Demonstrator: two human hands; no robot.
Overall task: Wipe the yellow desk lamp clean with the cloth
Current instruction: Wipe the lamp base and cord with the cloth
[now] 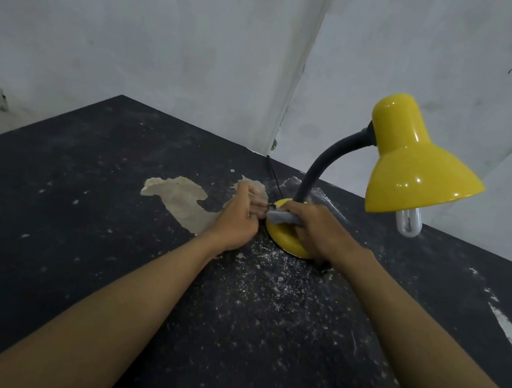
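A yellow desk lamp (415, 162) stands on a black table (80, 235), its shade tilted to the right on a dark bendy neck (320, 163), with a white bulb (408, 223) showing below. Its round yellow base (285, 236) lies between my hands. My right hand (318, 231) presses a grey cloth (280, 218) onto the base. My left hand (240, 217) is closed at the cloth's left end, just beside the base; whether it grips the cloth is unclear.
The tabletop is strewn with white dust and flakes, with a patch of worn-off surface (182, 200) left of the lamp. A black cord (273, 173) runs from the base back to the white walls that meet in a corner behind the table.
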